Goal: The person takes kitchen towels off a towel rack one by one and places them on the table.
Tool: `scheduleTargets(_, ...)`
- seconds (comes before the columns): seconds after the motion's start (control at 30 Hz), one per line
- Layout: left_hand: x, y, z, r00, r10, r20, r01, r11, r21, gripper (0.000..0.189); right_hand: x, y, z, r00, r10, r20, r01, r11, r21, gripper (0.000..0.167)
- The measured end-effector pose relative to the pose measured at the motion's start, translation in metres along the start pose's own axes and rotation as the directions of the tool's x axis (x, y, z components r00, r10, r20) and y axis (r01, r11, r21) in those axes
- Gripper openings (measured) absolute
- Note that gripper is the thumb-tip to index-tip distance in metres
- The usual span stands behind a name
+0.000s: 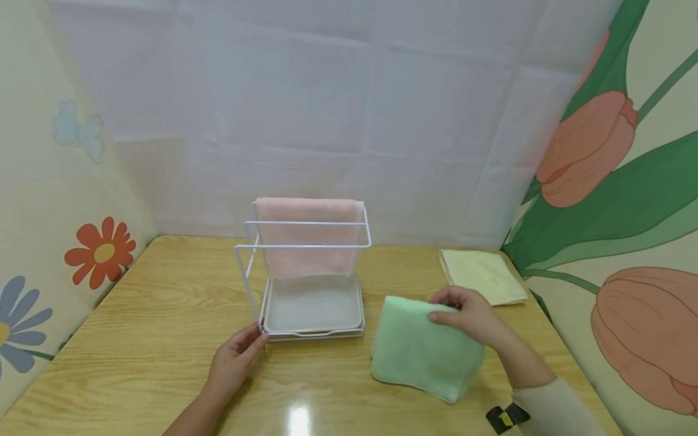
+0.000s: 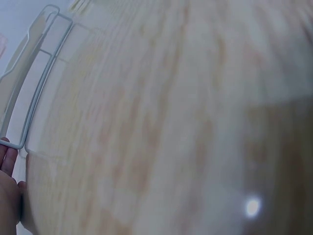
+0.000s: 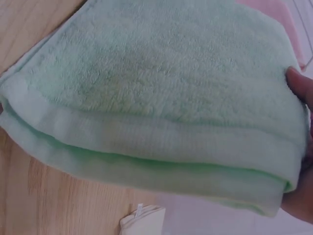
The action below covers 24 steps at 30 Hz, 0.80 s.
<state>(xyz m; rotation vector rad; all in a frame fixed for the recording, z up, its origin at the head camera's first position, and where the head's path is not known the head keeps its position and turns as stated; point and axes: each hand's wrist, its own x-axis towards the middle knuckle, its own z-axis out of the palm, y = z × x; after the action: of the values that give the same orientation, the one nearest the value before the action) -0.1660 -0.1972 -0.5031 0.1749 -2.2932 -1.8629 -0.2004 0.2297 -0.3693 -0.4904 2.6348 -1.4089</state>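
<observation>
A folded light-green towel [image 1: 420, 348] hangs from my right hand [image 1: 463, 315], which pinches its upper edge between thumb and fingers. In the right wrist view the green towel [image 3: 161, 73] fills most of the picture, with the thumb [image 3: 299, 85] on its near face. My left hand [image 1: 234, 360] grips the front left corner of a white wire towel rack [image 1: 302, 246]; in the left wrist view, fingers [image 2: 7, 159] meet the rack's corner [image 2: 19, 145]. Over the rack's rear bar hangs a pink towel [image 1: 308, 242].
A pale tray [image 1: 313, 303] sits in the rack's base. At the back right of the wooden table [image 1: 180, 303] lies a folded pale-yellow towel [image 1: 482, 275]. White cloth [image 1: 327, 109] covers the back, and patterned panels stand at both sides.
</observation>
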Motion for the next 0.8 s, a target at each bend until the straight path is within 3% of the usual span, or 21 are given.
scheduleTargets(0.43, 0.000, 0.000, -0.001, 1.000, -0.015, 0.003, 0.015, 1.000, 0.009, 0.043, 0.032, 0.022, -0.004, 0.998, 0.064, -0.021, -0.065, 0.997, -0.050, 0.029)
scheduleTargets(0.8, 0.000, -0.001, -0.002, 1.000, -0.007, 0.003, 0.007, 1.000, 0.023, 0.043, 0.048, 0.051, 0.001, 0.985, 0.169, -0.035, -0.170, 0.985, -0.040, 0.033)
